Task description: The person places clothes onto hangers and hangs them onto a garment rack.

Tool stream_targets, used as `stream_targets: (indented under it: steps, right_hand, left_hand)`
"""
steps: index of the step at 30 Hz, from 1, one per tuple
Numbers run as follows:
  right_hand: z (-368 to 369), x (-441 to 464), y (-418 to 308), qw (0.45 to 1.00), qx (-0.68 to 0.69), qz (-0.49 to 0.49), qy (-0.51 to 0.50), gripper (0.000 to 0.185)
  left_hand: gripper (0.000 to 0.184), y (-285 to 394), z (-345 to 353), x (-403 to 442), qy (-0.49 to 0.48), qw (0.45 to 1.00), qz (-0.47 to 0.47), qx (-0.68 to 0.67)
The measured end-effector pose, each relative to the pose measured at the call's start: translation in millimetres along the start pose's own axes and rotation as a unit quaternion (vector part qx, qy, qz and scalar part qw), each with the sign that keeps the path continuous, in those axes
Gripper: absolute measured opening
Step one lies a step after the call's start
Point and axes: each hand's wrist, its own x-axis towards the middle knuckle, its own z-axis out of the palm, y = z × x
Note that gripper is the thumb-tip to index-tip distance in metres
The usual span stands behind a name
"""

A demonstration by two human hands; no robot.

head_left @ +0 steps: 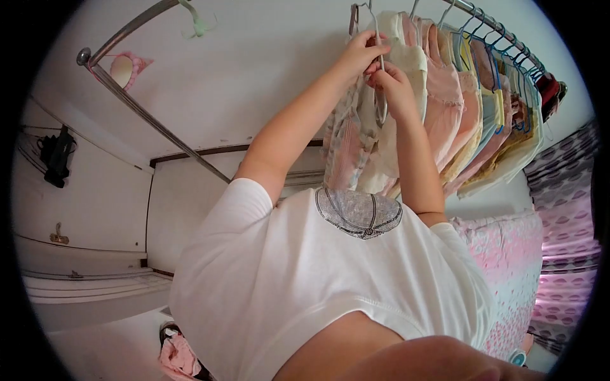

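Observation:
Both arms are raised toward a row of hung clothes. My left hand [362, 52] is closed on a light grey hanger [375, 19], below its hook. Just beneath it my right hand [394, 87] has its fingers closed on the same hanger, near the left end of the row. Behind and beside the hands hang a pale patterned garment [348, 143] and a cream garment [413, 66]. Pink garments [445, 89] follow to the right. My hands and the clothes hide part of the hanger.
A metal rail [489, 20] carries several hangers with clothes. The rack's metal frame [149, 119] runs down the left side. A pink-framed mirror [122, 70] is on the wall. Pink floral bedding [505, 267] and patterned curtains [565, 209] are at right; pink cloth [180, 355] lies at lower left.

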Motion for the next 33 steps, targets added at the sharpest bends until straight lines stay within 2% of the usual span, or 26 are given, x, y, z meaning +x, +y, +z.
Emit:
stream_targets:
  steps: [3, 7, 13, 16, 19, 21, 26, 30, 33]
  right_hand:
    - [0.8, -4.0, -7.8, 1.000, 0.013, 0.015, 0.004, 0.012]
    - [-2.8, -6.5, -8.9, 1.000, -0.006, -0.014, 0.016, 0.017]
    - [-4.7, -12.2, -10.7, 1.000, -0.013, -0.012, 0.009, 0.022]
    - [-5.5, -14.9, -10.7, 0.999, -0.029, -0.017, 0.020, 0.022]
    - [-1.7, -17.9, -10.6, 0.998, -0.045, -0.025, 0.031, 0.023]
    - [1.0, -19.1, -12.4, 0.998, -0.039, -0.013, 0.042, 0.024]
    - [3.9, -26.2, -4.6, 0.996, 0.001, -0.073, 0.057, 0.022]
    - [8.1, -43.4, 3.9, 0.989, 0.020, -0.102, 0.105, 0.024]
    - [9.2, -66.1, 4.2, 0.984, -0.026, -0.125, 0.124, 0.027]
  left_hand:
    - [0.030, -1.1, 1.6, -2.2, 0.002, 1.000, 0.009, 0.012]
    - [0.033, -3.1, 2.8, -5.1, 0.001, 1.000, 0.009, 0.007]
    - [0.035, -9.1, 6.3, -14.0, 0.070, 0.996, 0.030, 0.053]
    - [0.035, -15.7, 1.9, -11.0, 0.067, 0.992, 0.063, 0.092]
    - [0.036, -9.4, 0.9, -17.1, 0.032, 0.998, 0.029, 0.046]
    - [0.037, -17.0, 0.1, -17.3, 0.069, 0.994, 0.058, 0.066]
    - [0.036, -26.3, -7.2, -39.7, 0.083, 0.985, 0.068, 0.136]
    - [0.033, -39.0, -8.3, -76.8, 0.085, 0.978, 0.062, 0.182]
    - [0.030, -54.5, -7.5, -102.5, 0.080, 0.979, 0.025, 0.188]
